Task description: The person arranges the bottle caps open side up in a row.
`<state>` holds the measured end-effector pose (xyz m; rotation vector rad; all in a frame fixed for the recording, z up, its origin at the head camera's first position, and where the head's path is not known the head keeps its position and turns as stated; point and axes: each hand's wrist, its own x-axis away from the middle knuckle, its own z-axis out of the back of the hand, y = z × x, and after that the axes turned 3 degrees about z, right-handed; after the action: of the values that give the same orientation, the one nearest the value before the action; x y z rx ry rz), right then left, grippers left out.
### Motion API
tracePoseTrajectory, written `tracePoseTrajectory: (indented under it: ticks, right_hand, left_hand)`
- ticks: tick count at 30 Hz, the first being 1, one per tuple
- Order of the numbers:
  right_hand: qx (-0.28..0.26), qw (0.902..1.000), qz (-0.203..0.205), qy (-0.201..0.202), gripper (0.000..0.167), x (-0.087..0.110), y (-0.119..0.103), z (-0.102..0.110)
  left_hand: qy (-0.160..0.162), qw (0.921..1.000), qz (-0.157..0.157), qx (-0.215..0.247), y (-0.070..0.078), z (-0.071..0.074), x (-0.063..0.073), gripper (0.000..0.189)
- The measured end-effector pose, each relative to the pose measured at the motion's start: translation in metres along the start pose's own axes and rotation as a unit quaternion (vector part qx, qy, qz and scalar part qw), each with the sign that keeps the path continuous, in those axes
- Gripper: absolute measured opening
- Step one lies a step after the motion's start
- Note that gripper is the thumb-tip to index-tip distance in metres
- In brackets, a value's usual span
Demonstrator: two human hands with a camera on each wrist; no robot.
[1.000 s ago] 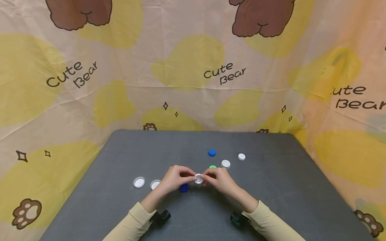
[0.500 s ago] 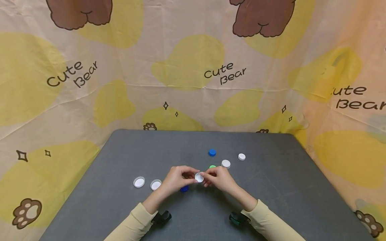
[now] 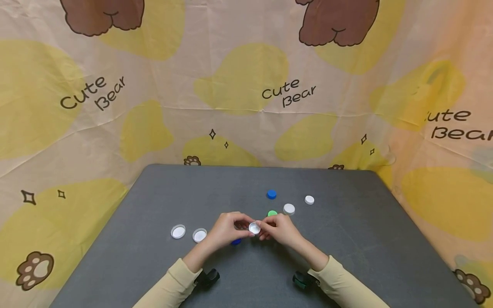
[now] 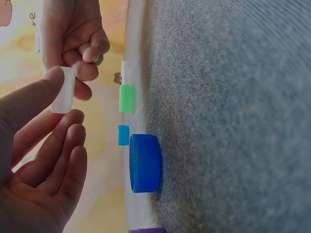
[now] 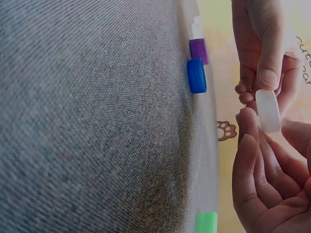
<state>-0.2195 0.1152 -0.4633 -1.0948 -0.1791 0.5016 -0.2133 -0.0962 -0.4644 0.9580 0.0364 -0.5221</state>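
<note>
A white bottle cap (image 3: 254, 228) is held up between both hands, its hollow side facing the head camera. My left hand (image 3: 229, 227) pinches its left edge, the thumb lying flat against the cap (image 4: 63, 91) in the left wrist view. From the other side my right hand (image 3: 283, 229) holds the right edge with thumb and forefinger; its other fingers curl loosely beneath the cap (image 5: 268, 111) in the right wrist view. A dark blue cap (image 3: 236, 242) sits under my left hand, mostly covered by it. Just beyond my right hand lies a green cap (image 3: 272, 213), partly hidden.
Two white caps, one outer (image 3: 178, 232) and one inner (image 3: 199, 235), lie hollow side up to the left. Farther back are a bright blue cap (image 3: 271, 194) and two white caps (image 3: 289, 209). A purple cap (image 5: 198, 50) shows in the right wrist view. A printed curtain (image 3: 239, 85) surrounds the grey table (image 3: 346, 239).
The white cap has turned slightly between the fingers. My left fingers have shifted around its edge, and the left hand now covers more of the dark blue cap.
</note>
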Motion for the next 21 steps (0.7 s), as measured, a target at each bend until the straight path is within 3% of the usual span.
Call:
tracePoseTrajectory:
  ticks: [10,21]
  right_hand:
    - [0.017,0.9995,0.027,-0.007,0.024,0.0025,0.0007,0.0046]
    - [0.058,0.9967,0.055,-0.006,0.023,0.0047,0.0031,0.0072]
  left_hand:
    - [-0.022,0.9987,0.046,0.009,-0.0011,0.0010,-0.0027,0.021]
    - [-0.036,0.9984,0.044,0.006,-0.0007,0.0004,-0.0025,0.022]
